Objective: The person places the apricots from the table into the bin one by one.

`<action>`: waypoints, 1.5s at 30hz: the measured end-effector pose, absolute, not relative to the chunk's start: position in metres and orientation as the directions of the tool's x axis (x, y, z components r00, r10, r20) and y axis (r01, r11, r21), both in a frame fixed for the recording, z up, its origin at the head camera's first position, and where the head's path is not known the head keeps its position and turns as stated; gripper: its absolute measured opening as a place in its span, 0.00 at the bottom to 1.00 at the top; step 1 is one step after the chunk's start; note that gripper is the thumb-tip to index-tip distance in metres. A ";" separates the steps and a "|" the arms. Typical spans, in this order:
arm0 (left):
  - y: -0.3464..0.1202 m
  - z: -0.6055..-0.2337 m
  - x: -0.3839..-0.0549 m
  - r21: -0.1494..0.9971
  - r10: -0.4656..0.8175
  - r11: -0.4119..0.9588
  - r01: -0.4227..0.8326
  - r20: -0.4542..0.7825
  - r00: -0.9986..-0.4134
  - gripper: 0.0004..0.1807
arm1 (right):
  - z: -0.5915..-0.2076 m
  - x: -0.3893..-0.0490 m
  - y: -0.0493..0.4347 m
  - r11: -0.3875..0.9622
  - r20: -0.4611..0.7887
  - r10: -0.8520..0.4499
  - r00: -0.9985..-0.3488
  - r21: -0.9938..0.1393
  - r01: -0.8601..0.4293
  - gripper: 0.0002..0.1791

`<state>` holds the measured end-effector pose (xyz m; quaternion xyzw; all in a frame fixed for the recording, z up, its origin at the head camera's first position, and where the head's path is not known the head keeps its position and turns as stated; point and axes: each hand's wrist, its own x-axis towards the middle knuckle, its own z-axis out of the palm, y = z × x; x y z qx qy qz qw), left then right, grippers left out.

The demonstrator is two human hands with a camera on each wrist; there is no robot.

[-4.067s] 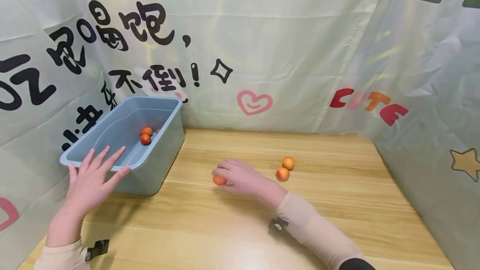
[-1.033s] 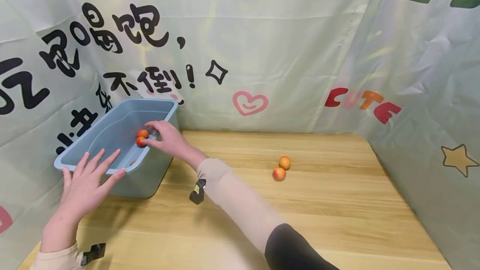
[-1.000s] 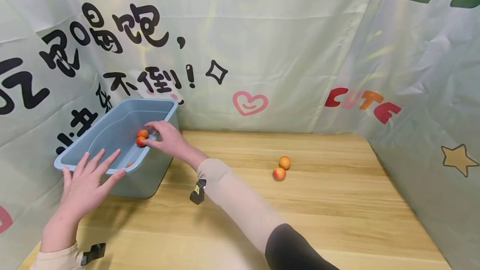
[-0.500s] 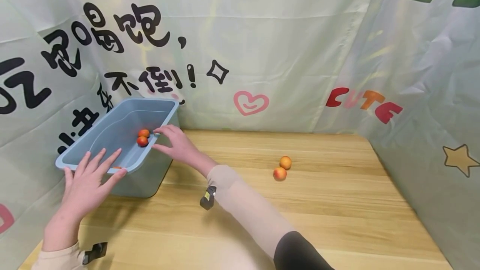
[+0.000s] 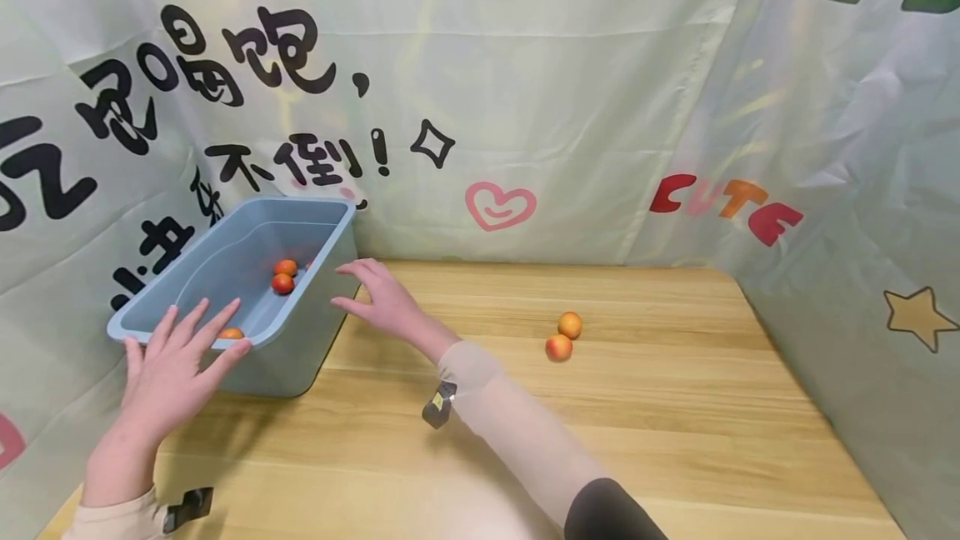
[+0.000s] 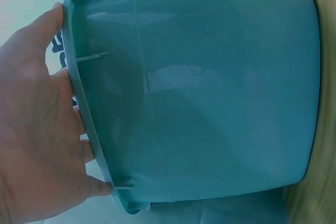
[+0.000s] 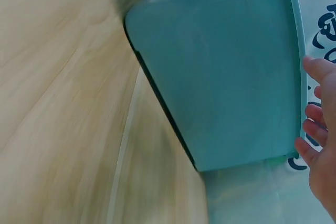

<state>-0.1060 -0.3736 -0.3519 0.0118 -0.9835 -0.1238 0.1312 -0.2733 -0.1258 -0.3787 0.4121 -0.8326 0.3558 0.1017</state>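
Observation:
A blue plastic tub (image 5: 315, 327) stands at the left of the table. My left hand (image 5: 168, 386) rests on its near rim with spread, straight fingers; the left wrist view shows the fingertips along that rim. Just right of the tub hovers my right hand (image 5: 386, 302), its fingers relaxed and thumb apart, holding nothing. Inside the tub, a red-orange apricot-like fruit (image 5: 282, 284) lies against another fruit (image 5: 285, 267), with a sliver of one more by the right wall. An orange fruit (image 5: 231, 332) at the near end is partly hidden by the rim and my left fingers.
Two more orange fruits, one behind (image 5: 570, 325) and one in front (image 5: 558, 347), lie close together right of centre on the wooden table (image 5: 675, 407). A printed cloth (image 5: 585, 107) with lettering surrounds the table at the back and sides.
My right hand gripped a fruit on the table, carried it into the tub and let go; the fruit rolled to the near end. The hand then drew back right. My left hand stayed on the rim.

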 end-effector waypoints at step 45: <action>-0.374 -0.351 -0.105 0.242 -0.056 0.970 0.007 0.253 -0.966 0.35 | -0.402 -0.270 0.022 0.548 0.509 -0.630 -0.587 -0.246 -0.800 0.29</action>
